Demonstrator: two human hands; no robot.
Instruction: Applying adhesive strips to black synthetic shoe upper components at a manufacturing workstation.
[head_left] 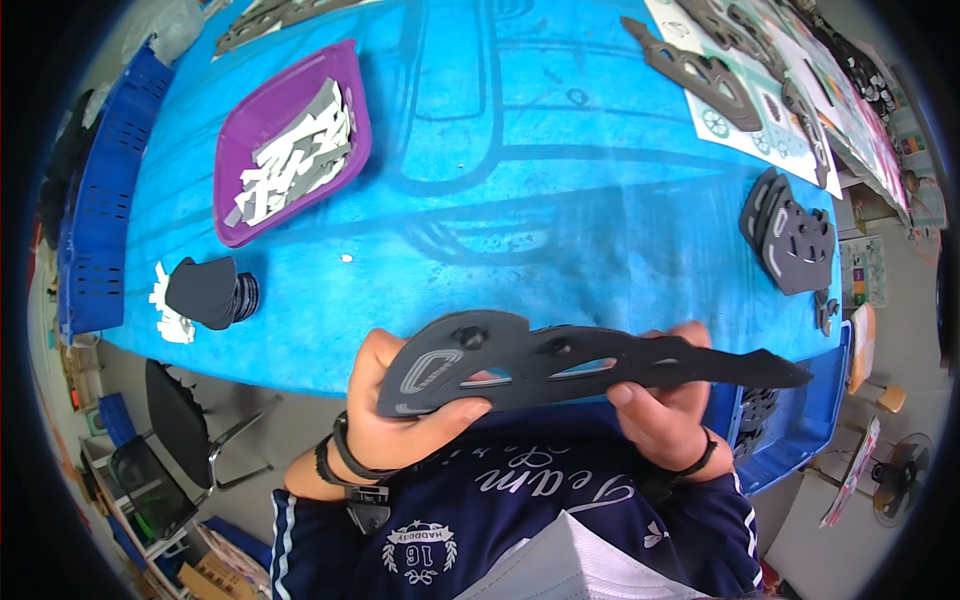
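A long flat black piece (520, 350) with several cut-out slots and two round knobs is held above the table's near edge. It is broad and rounded at the left and tapers to a jagged point at the right. My left hand (410, 430) grips the broad end, thumb along the lower edge and fingers behind. Farther along the piece, my right hand (665, 415) pinches the narrow part, with its thumb in front. Most of the fingers of both hands are hidden behind the piece.
On the blue table (600, 220) stands a purple basket (228, 150) of white and grey strips. A stack of dark rounded pieces (200, 290) lies left, dark slotted pieces (800, 250) right. Long grey pieces (700, 85) lie far right. Blue crates flank the table, one left (100, 220), one lower right (800, 430).
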